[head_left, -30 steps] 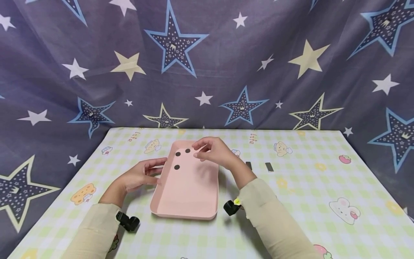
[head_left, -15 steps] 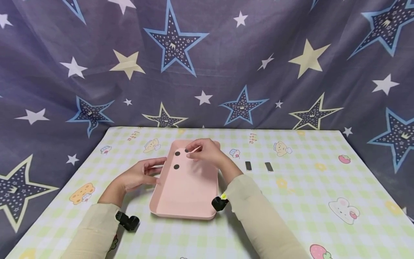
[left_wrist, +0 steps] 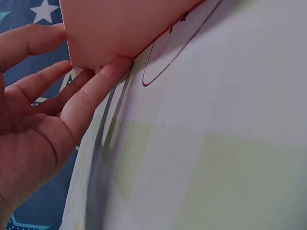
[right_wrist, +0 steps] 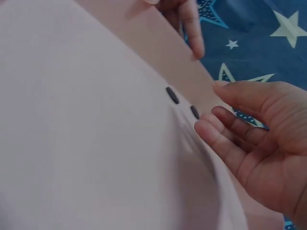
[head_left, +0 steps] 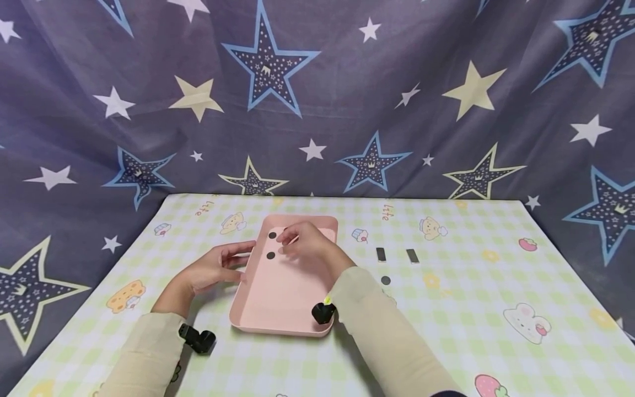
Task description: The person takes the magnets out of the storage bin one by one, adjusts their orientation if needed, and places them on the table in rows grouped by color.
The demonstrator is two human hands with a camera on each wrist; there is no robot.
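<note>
A shallow pink tray (head_left: 285,309) lies on the table, longer side running away from me. Two small black discs (head_left: 270,255) rest inside it near the far left; the right wrist view also shows a black disc (right_wrist: 172,95) beside another. My left hand (head_left: 210,270) touches the tray's outer left wall; in the left wrist view, the thumb of my left hand (left_wrist: 53,105) reaches its lower edge. Over the tray's far half is my right hand (head_left: 310,245), close to the discs. In the right wrist view, thumb and fingers of my right hand (right_wrist: 268,139) stand apart, nothing visible between them.
Two black rectangular pieces lie right of the tray, one piece (head_left: 381,254) nearer and the other piece (head_left: 413,256) farther right. Another black disc (head_left: 386,280) sits closer to me, beside the right sleeve (head_left: 382,325). A star-patterned curtain (head_left: 317,99) hangs behind the checked tablecloth (head_left: 496,286).
My right hand has moved left and slightly toward me over the tray, covering where a third disc showed. The table disc has come into sight from behind the right arm. My left hand stays put.
</note>
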